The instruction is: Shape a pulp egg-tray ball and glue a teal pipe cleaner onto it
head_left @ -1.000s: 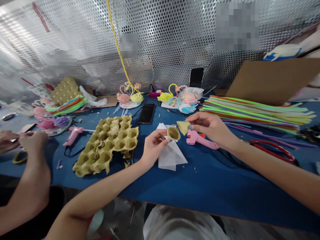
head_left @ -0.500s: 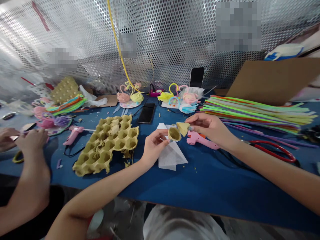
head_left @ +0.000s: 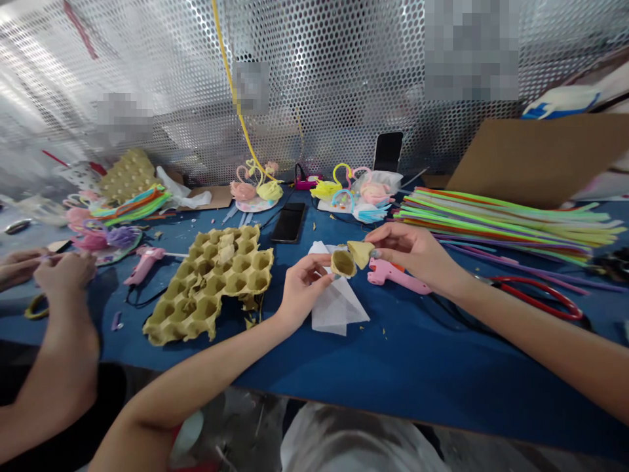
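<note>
My left hand (head_left: pixel 299 292): fingers pinched on carton cup (head_left: pixel 343 264), cup jutting rightward. My right hand (head_left: pixel 413 252): fingers clamped on pointed carton piece (head_left: pixel 360 253), jutting leftward.

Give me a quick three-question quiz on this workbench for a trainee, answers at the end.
1. True or false: the left hand holds a pulp cup with its hollow showing.
2. Which is nearest the right hand? A, yellow cable; B, pink glue gun; C, phone lying flat.
3. Fill in: the broken egg tray rests on a ____ table.
Key: 1, true; 2, B; 3, blue.
</note>
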The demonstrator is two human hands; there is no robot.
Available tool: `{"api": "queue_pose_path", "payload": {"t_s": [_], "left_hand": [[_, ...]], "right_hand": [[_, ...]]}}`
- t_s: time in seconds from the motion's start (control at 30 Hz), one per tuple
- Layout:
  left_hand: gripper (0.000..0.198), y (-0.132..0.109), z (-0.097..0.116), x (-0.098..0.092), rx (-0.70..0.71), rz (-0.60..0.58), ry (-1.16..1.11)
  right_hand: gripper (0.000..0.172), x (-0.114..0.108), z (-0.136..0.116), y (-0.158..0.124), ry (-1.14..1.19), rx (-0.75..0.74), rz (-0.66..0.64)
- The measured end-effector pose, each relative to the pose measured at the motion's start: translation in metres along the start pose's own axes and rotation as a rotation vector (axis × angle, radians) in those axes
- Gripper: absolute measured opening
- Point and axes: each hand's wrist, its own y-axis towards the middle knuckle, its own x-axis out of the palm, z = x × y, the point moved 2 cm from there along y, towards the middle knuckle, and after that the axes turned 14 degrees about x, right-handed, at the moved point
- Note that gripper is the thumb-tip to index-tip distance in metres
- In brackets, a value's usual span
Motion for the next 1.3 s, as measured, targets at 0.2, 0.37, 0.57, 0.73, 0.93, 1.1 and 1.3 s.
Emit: {"api": "queue_pose_path", "payload": {"t_s": [0.2,0.37,0.57,0.73,0.93,1.1,1.3], "left_hand": [[0.031,0.001,0.003,0.001,0.001,0.015,0.018],[0.03,0.0,0.003,0.0,0.012,0.012,0.046],[0.03,-0.001,0.004,0.0,0.018,-0.003,0.062],[0.031,-0.001,0.005,0.0,0.02,-0.001,0.073],[0.028,-0.001,0.005,0.0,0.028,-0.009,0.102],[0.026,-0.001,0.006,0.001,0.048,-0.019,0.125],[0.023,0.0,0.01,0.002,0.07,-0.031,0.145]], "right_hand": [[0.028,0.002,-0.002,-0.001,0.021,0.007,-0.012],[0.028,0.003,-0.003,-0.001,0.03,0.003,-0.019],[0.029,0.005,-0.004,-0.001,0.024,-0.013,-0.015],[0.03,0.007,-0.006,-0.003,0.027,-0.019,-0.011],[0.025,0.008,-0.006,-0.007,-0.035,-0.072,-0.047],[0.02,0.007,-0.006,-0.01,-0.182,-0.134,-0.024],[0.017,0.009,-0.007,-0.013,-0.285,-0.172,-0.003]]}}
